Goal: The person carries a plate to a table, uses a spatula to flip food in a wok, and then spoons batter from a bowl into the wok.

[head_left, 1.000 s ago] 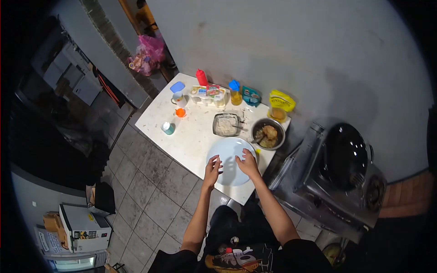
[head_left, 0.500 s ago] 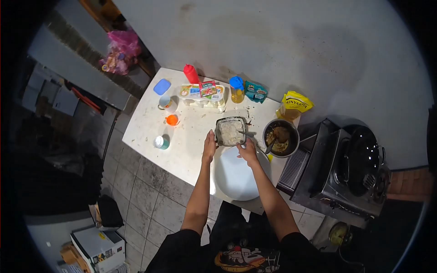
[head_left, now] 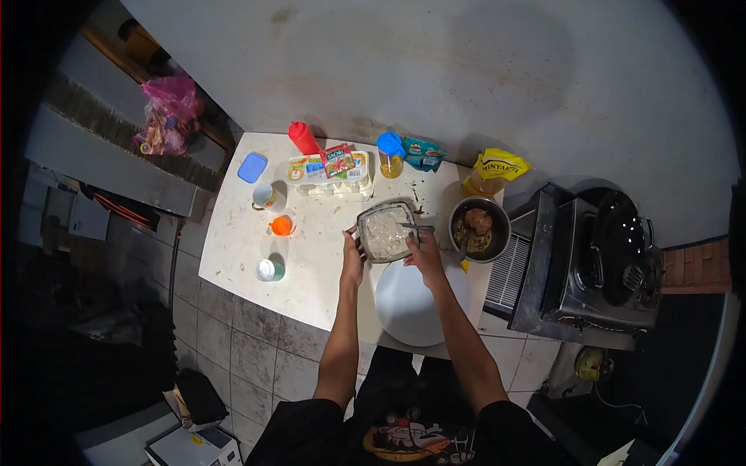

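Note:
A square dark-rimmed container (head_left: 386,235) of pale, floury mix is held between my hands. My left hand (head_left: 353,255) grips its left side, with the fingers partly hidden at the edge. My right hand (head_left: 424,255) closes on the lower right corner, its thumb up near the handle of a utensil (head_left: 420,227) that rests in the mix. Just below the container lies a large round white plate (head_left: 420,311), partly covered by my right forearm. To the right stands a metal pot (head_left: 501,247) with brownish food and a spoon inside.
An egg carton (head_left: 330,186), red squeeze bottle (head_left: 303,138), blue-capped bottle (head_left: 391,159) and yellow oil pouch (head_left: 497,172) line the table's back. A mug (head_left: 268,198), orange cup (head_left: 281,226) and small jar (head_left: 270,269) stand left. A stove (head_left: 567,268) with a black wok is right.
The container has turned slightly and appears tilted in my hands, and my left hand has shifted round its side. The whole view has also shifted a little.

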Action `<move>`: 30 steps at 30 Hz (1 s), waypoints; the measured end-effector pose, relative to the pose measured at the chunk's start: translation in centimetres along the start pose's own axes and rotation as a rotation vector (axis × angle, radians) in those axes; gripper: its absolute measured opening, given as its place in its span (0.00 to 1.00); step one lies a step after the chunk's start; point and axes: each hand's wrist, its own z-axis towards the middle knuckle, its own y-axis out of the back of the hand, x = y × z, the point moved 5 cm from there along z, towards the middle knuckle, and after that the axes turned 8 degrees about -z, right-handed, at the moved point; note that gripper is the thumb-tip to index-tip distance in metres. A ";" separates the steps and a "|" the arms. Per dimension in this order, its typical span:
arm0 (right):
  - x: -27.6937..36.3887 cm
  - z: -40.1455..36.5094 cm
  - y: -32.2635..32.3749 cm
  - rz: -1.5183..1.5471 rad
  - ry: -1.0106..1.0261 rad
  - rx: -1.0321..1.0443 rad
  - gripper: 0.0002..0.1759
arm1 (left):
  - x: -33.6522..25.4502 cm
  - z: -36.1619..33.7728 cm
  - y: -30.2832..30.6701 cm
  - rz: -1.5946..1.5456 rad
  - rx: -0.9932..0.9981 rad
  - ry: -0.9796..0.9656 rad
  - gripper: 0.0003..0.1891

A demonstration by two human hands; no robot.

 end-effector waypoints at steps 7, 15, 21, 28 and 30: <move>6.0 -5.4 0.6 0.023 0.053 0.057 0.17 | -2.0 -3.7 -0.5 -0.143 0.136 -0.230 0.22; 11.3 -11.4 4.3 0.144 0.119 0.151 0.17 | -1.1 -11.4 -6.8 -0.686 0.116 0.060 0.38; 14.6 -15.9 11.7 -0.046 0.423 0.162 0.07 | 1.6 -15.3 -11.1 -0.766 0.228 -0.056 0.45; 15.9 -20.7 22.3 -0.180 0.457 0.065 0.13 | 4.8 -23.0 -22.0 -0.790 0.250 -0.038 0.45; 16.0 -21.0 25.3 -0.142 0.466 0.080 0.14 | 7.0 -24.7 -25.0 -0.816 0.350 -0.036 0.45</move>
